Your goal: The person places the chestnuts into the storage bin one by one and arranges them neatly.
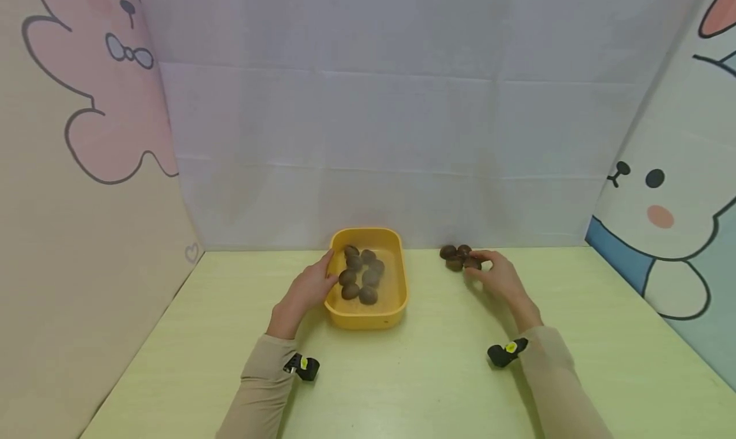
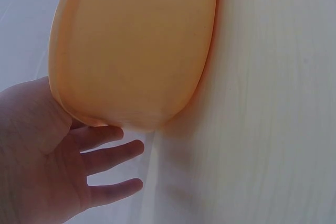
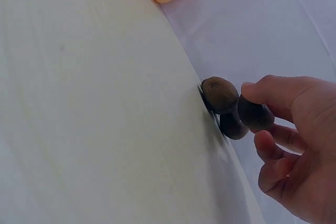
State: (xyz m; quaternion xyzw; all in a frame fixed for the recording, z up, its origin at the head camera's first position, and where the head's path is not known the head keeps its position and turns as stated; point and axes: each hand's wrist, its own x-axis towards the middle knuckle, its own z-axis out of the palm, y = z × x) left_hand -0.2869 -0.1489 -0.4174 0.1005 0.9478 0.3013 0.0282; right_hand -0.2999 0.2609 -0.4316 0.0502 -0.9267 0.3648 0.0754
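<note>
On the left, my left hand (image 1: pixel 307 289) holds the left rim of a yellow plastic basin (image 1: pixel 366 322). Its thumb reaches over the rim, and its fingers (image 2: pixel 113 156) spread outside the wall in the left wrist view. Several dark brown, rounded, chestnut-like pieces (image 1: pixel 368 294) lie inside the basin, mostly toward its left half. At the back right, my right hand (image 1: pixel 499 278) pinches one dark brown piece (image 3: pixel 254 114) between thumb and fingers. Right beside it are the other brown pieces (image 3: pixel 220 95) of a small cluster (image 1: pixel 448 252) on the table.
A pale yellow-green table (image 1: pixel 425 375) carries everything. Behind the basin and the cluster rises a white cloth wall (image 1: pixel 391 119), close to both. Side panels with cartoon animals flank the table, a pink one (image 1: pixel 115 132) at left and a white one (image 1: pixel 673 292) at right.
</note>
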